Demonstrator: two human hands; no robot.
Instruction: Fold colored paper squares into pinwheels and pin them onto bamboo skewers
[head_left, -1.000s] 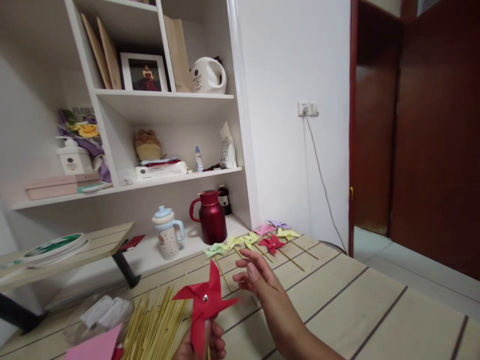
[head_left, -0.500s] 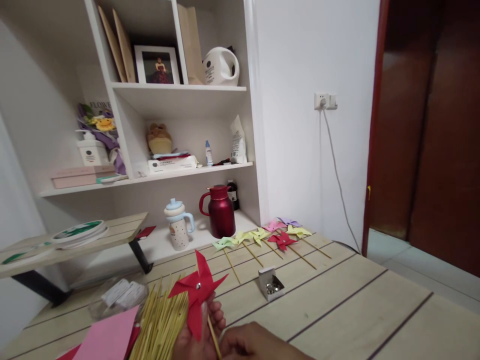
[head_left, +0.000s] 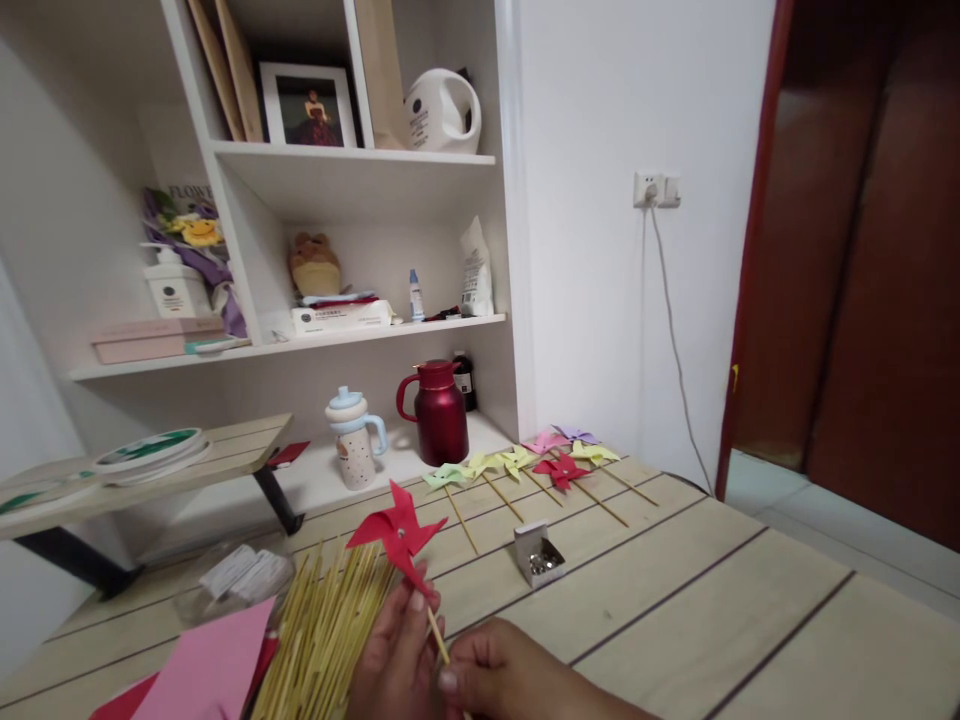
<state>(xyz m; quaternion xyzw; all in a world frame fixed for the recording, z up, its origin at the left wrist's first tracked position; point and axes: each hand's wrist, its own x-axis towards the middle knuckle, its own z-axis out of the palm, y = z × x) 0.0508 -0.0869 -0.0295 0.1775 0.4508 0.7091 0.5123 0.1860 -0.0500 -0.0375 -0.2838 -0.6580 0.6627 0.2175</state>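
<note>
A red paper pinwheel (head_left: 403, 538) on a thin wooden stick stands tilted in front of me, a small metal pin at its centre. My left hand (head_left: 396, 645) is closed around the upper stick, fingertips touching the lowest blade. Lower down, my right hand (head_left: 504, 668) pinches the same stick between thumb and fingers. Just left of my hands lies a thick bundle of thin sticks (head_left: 322, 630). Beyond my right hand sits a small open box (head_left: 538, 556) of shiny metal pins.
Several finished pinwheels (head_left: 561, 470) lie at the table's far edge. Pink paper (head_left: 214, 655) over red sheets is at the lower left, near a clear plastic tray (head_left: 232, 580). A red thermos jug (head_left: 441, 415) and a spotted cup (head_left: 355, 450) stand behind, under shelves.
The pinwheel's blades have turned and its head sits slightly higher. My left fingers have shifted lower on it, and my right thumb now shows on the stick. The view has shifted a little.
</note>
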